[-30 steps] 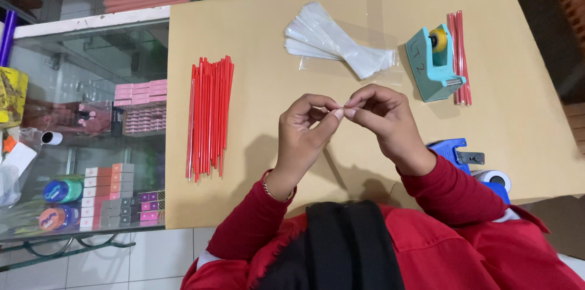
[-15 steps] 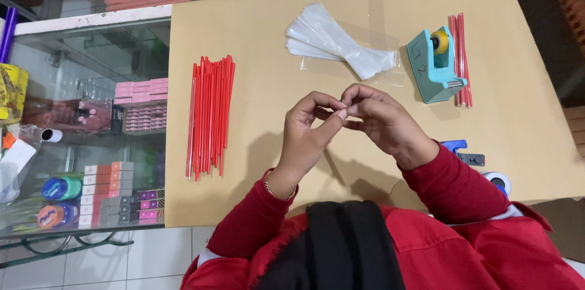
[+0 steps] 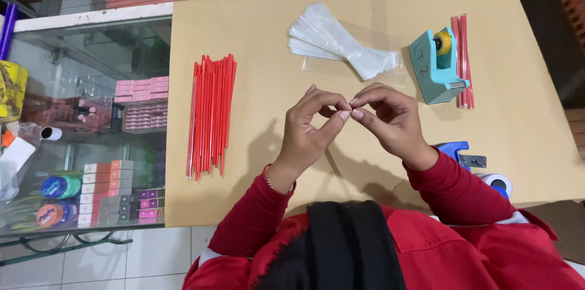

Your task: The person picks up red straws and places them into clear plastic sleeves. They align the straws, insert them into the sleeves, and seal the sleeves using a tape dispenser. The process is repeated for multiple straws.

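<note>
A: Where do the hands sit?

B: Both are raised over the middle of the tan surface [image 3: 256, 34]. The left hand [image 3: 308, 131] and right hand [image 3: 390, 122] meet fingertip to fingertip, thumb and forefinger of each pinched shut around something very small and thin between them. Whether it is a strip of clear tape or the edge of a clear sleeve, I cannot tell; it is nearly invisible against the skin.

A: And what lies about them?

B: Just beyond the fingertips, a fanned pile of clear plastic sleeves [image 3: 341, 43], long, narrow and glossy. To the right of that stands a teal tape dispenser [image 3: 434, 67], blocky, with a yellowish roll on top. Touching its far side is a small bunch of thin red sticks [image 3: 463, 58]. A much bigger bundle of red sticks [image 3: 210, 116], straight and slim, lies well to the left of the left hand, parallel to the surface edge.

A: Anything hard to make out?

B: A blue tool [image 3: 460, 153] by the right forearm is partly covered by the red sleeve [image 3: 457, 192], so its shape is unclear. A glass display case [image 3: 91, 119] on the left holds small pink boxes, seen through reflections
</note>
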